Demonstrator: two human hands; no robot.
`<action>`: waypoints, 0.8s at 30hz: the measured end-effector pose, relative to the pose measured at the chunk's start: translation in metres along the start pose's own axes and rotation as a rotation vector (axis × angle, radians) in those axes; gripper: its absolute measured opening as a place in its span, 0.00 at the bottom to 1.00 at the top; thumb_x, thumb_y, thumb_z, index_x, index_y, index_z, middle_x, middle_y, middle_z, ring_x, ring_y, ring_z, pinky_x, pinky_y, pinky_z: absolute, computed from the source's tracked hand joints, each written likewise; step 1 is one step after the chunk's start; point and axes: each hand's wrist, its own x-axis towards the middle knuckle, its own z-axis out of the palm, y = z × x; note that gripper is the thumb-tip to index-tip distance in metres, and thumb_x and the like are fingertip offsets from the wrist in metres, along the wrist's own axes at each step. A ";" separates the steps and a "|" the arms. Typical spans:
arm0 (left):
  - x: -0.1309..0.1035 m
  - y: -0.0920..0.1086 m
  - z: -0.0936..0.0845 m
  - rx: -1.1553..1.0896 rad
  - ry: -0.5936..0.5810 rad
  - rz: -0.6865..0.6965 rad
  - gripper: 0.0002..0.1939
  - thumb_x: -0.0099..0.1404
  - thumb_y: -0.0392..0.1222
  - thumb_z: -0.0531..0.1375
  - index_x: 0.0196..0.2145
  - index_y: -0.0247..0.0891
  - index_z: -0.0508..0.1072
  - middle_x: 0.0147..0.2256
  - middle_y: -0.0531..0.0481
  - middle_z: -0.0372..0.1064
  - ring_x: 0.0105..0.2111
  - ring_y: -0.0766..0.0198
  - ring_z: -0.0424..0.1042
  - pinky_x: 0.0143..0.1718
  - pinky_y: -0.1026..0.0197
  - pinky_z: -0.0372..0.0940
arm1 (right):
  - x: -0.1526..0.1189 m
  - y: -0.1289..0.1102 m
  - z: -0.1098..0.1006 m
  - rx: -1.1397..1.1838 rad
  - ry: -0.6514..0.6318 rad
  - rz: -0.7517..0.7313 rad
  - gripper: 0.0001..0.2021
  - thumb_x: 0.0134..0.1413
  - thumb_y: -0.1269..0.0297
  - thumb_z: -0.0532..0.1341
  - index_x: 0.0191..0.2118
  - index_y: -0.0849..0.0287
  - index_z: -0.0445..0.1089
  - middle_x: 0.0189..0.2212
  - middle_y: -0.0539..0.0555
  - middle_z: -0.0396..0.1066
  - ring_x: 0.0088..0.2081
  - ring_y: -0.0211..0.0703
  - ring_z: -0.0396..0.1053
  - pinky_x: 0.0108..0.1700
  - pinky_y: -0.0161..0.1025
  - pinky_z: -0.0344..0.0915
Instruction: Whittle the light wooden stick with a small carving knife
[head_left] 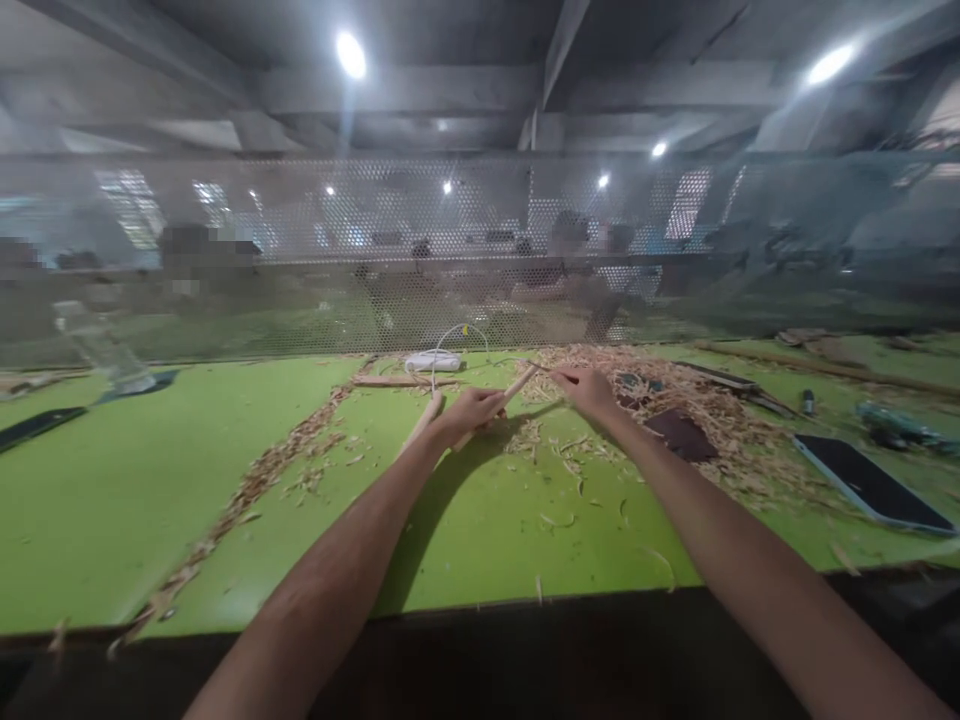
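Observation:
My left hand (476, 410) is closed around a pale wooden stick (519, 383), which points up and to the right. To the right of the stick's far end, my right hand (589, 390) is closed in a pinch. A thin dark piece (541, 367) reaches from its fingers toward the stick's tip; it is too small to name. Behind my left wrist stands a pale rod (426, 418), partly hidden by my arm. Curled wood shavings (574, 460) lie on the green tabletop (480, 540) under both hands.
A heap of shavings (739, 430) with a dark brown scrap (682, 435) lies to the right, near a phone (874, 485). A white device with a cable (433, 362) sits at the back. At left are a clear bottle (105, 345) and a dark phone-like slab (41, 427). A mesh screen (450, 290) stands behind.

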 end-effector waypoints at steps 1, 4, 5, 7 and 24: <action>0.000 0.000 0.000 -0.003 0.000 0.003 0.23 0.64 0.55 0.58 0.46 0.32 0.78 0.26 0.49 0.69 0.19 0.70 0.60 0.22 0.64 0.57 | -0.002 -0.005 0.001 -0.003 -0.044 -0.007 0.17 0.62 0.51 0.58 0.49 0.51 0.78 0.42 0.55 0.78 0.32 0.45 0.74 0.36 0.41 0.69; 0.001 0.001 0.003 0.018 0.013 0.014 0.24 0.63 0.57 0.58 0.43 0.33 0.78 0.26 0.49 0.69 0.20 0.69 0.61 0.23 0.64 0.58 | -0.008 -0.015 0.004 -0.030 -0.123 -0.001 0.20 0.63 0.49 0.55 0.50 0.53 0.78 0.36 0.56 0.79 0.24 0.42 0.70 0.28 0.38 0.65; 0.001 0.002 0.004 0.035 0.017 0.013 0.24 0.63 0.58 0.58 0.41 0.33 0.78 0.25 0.50 0.68 0.20 0.70 0.61 0.23 0.64 0.57 | -0.009 -0.017 0.004 -0.042 -0.124 0.000 0.21 0.63 0.49 0.55 0.50 0.53 0.78 0.35 0.56 0.79 0.24 0.42 0.70 0.27 0.37 0.64; 0.002 0.004 0.007 0.077 0.030 0.008 0.25 0.64 0.60 0.57 0.35 0.33 0.78 0.22 0.51 0.66 0.19 0.70 0.60 0.22 0.65 0.56 | -0.009 -0.017 0.004 -0.070 -0.109 -0.005 0.20 0.63 0.49 0.56 0.50 0.53 0.78 0.35 0.57 0.79 0.26 0.42 0.71 0.27 0.36 0.63; -0.006 0.020 0.017 0.203 0.054 0.014 0.19 0.67 0.51 0.56 0.34 0.31 0.77 0.20 0.53 0.65 0.16 0.71 0.57 0.20 0.66 0.54 | 0.000 0.003 0.000 -0.222 -0.060 0.014 0.17 0.63 0.54 0.57 0.50 0.51 0.78 0.40 0.55 0.79 0.36 0.47 0.75 0.36 0.36 0.66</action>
